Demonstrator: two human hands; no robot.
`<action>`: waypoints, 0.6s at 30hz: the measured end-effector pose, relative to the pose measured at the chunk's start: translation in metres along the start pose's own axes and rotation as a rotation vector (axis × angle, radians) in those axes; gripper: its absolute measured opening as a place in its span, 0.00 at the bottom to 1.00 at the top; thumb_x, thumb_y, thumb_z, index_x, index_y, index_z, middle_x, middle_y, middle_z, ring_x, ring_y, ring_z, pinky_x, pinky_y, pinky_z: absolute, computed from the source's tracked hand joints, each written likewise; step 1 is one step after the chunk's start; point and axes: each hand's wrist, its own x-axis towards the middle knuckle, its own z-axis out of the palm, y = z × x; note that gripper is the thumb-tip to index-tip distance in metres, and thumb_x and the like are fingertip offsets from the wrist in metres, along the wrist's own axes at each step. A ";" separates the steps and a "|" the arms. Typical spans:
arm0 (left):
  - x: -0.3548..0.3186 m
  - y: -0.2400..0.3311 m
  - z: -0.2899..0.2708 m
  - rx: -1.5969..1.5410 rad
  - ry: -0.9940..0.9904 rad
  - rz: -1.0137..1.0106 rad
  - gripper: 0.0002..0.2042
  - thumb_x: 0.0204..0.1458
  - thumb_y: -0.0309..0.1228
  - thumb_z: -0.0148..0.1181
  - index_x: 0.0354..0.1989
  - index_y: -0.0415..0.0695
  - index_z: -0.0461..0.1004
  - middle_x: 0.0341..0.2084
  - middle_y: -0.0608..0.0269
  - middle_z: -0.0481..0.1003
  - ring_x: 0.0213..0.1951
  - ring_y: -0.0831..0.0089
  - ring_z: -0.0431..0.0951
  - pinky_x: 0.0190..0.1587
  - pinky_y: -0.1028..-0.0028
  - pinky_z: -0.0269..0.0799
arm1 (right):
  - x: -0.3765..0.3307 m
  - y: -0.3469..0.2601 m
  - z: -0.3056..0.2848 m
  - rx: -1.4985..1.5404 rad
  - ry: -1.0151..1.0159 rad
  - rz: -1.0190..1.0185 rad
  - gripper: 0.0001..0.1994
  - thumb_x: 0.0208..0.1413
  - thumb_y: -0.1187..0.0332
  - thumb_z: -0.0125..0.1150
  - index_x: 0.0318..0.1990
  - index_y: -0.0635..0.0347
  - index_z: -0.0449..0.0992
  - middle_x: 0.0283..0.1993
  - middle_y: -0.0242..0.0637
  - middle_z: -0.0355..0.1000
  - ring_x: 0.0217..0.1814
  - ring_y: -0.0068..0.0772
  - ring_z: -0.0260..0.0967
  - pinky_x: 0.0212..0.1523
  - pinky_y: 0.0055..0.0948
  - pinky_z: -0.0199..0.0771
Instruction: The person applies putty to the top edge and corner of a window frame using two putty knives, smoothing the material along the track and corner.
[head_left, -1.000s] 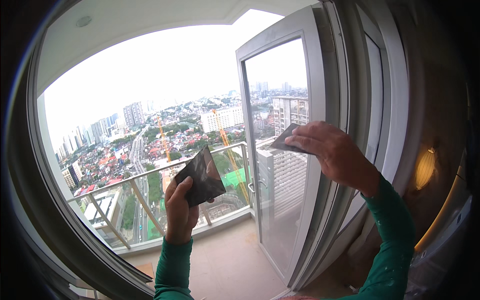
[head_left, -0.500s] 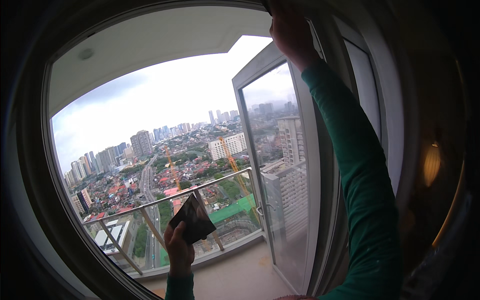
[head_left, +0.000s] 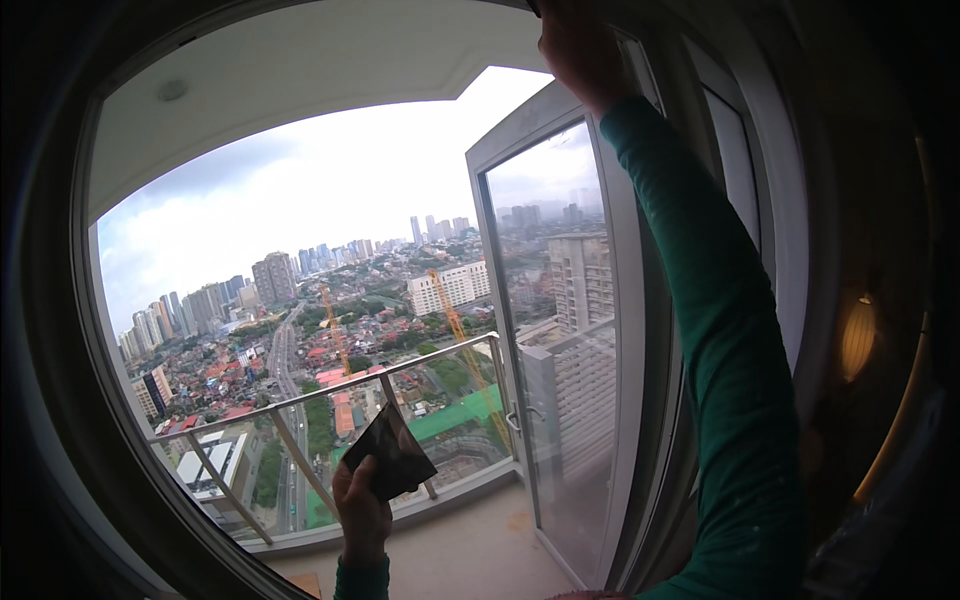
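Note:
My left hand (head_left: 360, 510) is low in the picture and holds up a dark folded cloth (head_left: 395, 455) in front of the balcony railing (head_left: 330, 388). My right hand (head_left: 575, 45), on a green-sleeved arm, reaches high to the top of the white-framed glass door (head_left: 620, 330). Its fingers are closed at the top of the door leaf. A small dark bit of a grey cloth (head_left: 532, 8) shows at the fingertips, mostly cut off by the picture's top edge.
The glass door stands open outward onto a tiled balcony floor (head_left: 470, 555). Its handle (head_left: 515, 420) is at mid-height. A glass-and-metal railing closes the balcony, with a city far below. Indoors at the right a lit wall lamp (head_left: 858, 335) glows on a dark wall.
My right hand rose from chest height in front of the door to the top of the door leaf. My left hand with the dark cloth sank lower in the view.

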 end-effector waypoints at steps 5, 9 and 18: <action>0.004 -0.004 0.004 -0.001 -0.027 -0.011 0.17 0.63 0.25 0.52 0.59 0.32 0.68 0.49 0.48 0.78 0.46 0.60 0.83 0.45 0.63 0.85 | 0.008 0.019 -0.005 0.171 -0.109 0.034 0.24 0.57 0.76 0.52 0.63 0.68 0.70 0.54 0.57 0.75 0.57 0.55 0.73 0.59 0.44 0.75; 0.008 -0.001 0.033 -0.034 -0.051 -0.007 0.18 0.63 0.26 0.53 0.60 0.31 0.67 0.50 0.48 0.77 0.47 0.60 0.83 0.47 0.63 0.84 | 0.034 0.057 -0.028 0.162 -0.350 -0.097 0.22 0.59 0.75 0.52 0.61 0.64 0.74 0.47 0.59 0.78 0.50 0.58 0.76 0.52 0.47 0.78; 0.048 0.020 0.130 -0.266 -0.220 -0.003 0.18 0.64 0.30 0.50 0.60 0.34 0.69 0.49 0.50 0.78 0.44 0.60 0.84 0.39 0.62 0.84 | -0.010 0.097 -0.094 0.270 -0.157 -0.233 0.16 0.68 0.67 0.57 0.61 0.55 0.73 0.54 0.48 0.78 0.52 0.51 0.78 0.54 0.39 0.80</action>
